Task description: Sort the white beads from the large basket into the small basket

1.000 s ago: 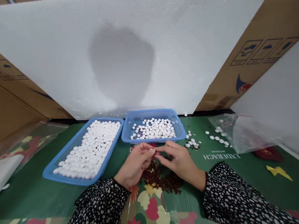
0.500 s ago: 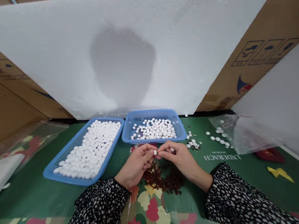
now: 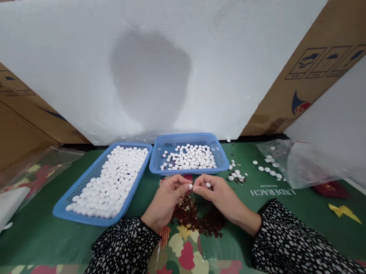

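Between the fingertips of my left hand (image 3: 170, 196) and my right hand (image 3: 220, 195) is a small white piece (image 3: 190, 186), pinched by both. A second white piece (image 3: 208, 185) rests in the curled fingers of my right hand. Below the hands lies a pile of dark red-brown bits (image 3: 198, 219). Just beyond them is a blue basket (image 3: 189, 171) partly filled with white pieces (image 3: 197, 157). To the left, a longer blue basket (image 3: 62, 208) holds many more white pieces (image 3: 111, 181).
Loose white pieces (image 3: 236, 175) lie right of the middle basket, and several more (image 3: 269, 170) sit beside a clear plastic bag (image 3: 307, 164). A yellow scrap (image 3: 344, 212) is at the right, a white object (image 3: 8, 209) at the far left. A white board (image 3: 215, 68) stands behind.
My right hand's fingers have shifted slightly, and the second white piece in them shows more fully. Both hands remain together at nearly the same spot.
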Demonstrator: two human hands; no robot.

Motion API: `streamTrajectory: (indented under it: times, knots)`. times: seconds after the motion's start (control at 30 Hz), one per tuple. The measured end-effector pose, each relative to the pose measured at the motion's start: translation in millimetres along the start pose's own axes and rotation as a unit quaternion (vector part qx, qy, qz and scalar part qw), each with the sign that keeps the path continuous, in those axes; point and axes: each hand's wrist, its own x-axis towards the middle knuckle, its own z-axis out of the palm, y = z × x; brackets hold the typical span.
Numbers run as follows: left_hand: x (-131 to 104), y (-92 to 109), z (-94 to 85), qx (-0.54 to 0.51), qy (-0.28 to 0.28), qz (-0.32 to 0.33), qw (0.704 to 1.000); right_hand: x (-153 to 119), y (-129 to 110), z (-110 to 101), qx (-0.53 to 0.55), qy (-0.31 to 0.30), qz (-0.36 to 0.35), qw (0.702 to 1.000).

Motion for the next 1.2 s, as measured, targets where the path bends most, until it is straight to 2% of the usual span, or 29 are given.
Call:
streamTrajectory:
  times: [0.2,0.4,0.5,0.67,0.73,0.87,0.97,1.03,1.1,1.2]
  knots:
    - [-0.2,-3.1,-1.1,0.039,-0.003,0.043,0.998,-2.1,1.0,3.1,-0.021,0.02,-0.018,0.999]
    - [-3.4,-1.4,0.6,0.023,-0.005,0.034,0.999,-6.0,3.9,5.7,-0.062,0.038,-0.06,0.996]
    - [-4.4,1.9,2.0,0.014,-0.017,0.031,0.999,-7.1,1.5,4.6,-0.113,0.039,-0.107,0.987]
    - [-2.8,7.5,4.5,-0.031,-0.025,0.028,0.999,-1.0,-12.2,-3.9,-0.242,-0.074,-0.228,0.94]
    - [-2.2,7.7,5.1,-0.012,-0.005,0.027,1.0,10.0,-18.2,-11.5,-0.294,-0.061,-0.237,0.924]
    - [-3.0,6.1,4.3,0.094,0.025,0.021,0.995,47.8,-25.8,-34.5,-0.379,0.023,-0.225,0.897]
    - [-4.3,7.1,1.5,0.089,0.031,-0.013,0.996,67.3,-29.0,-47.9,-0.475,0.014,-0.224,0.851]
    - [-4.5,8.7,-1.1,0.047,0.013,-0.052,0.997,63.9,-30.1,-50.2,-0.495,0.014,-0.245,0.833]
    - [-4.2,10.0,-3.8,-0.002,-0.006,-0.088,0.996,47.9,-28.8,-48.2,-0.481,0.015,-0.284,0.829]
    - [-3.5,9.5,-6.9,-0.037,-0.03,-0.087,0.995,16.9,-19.6,-43.6,-0.467,-0.068,-0.286,0.834]
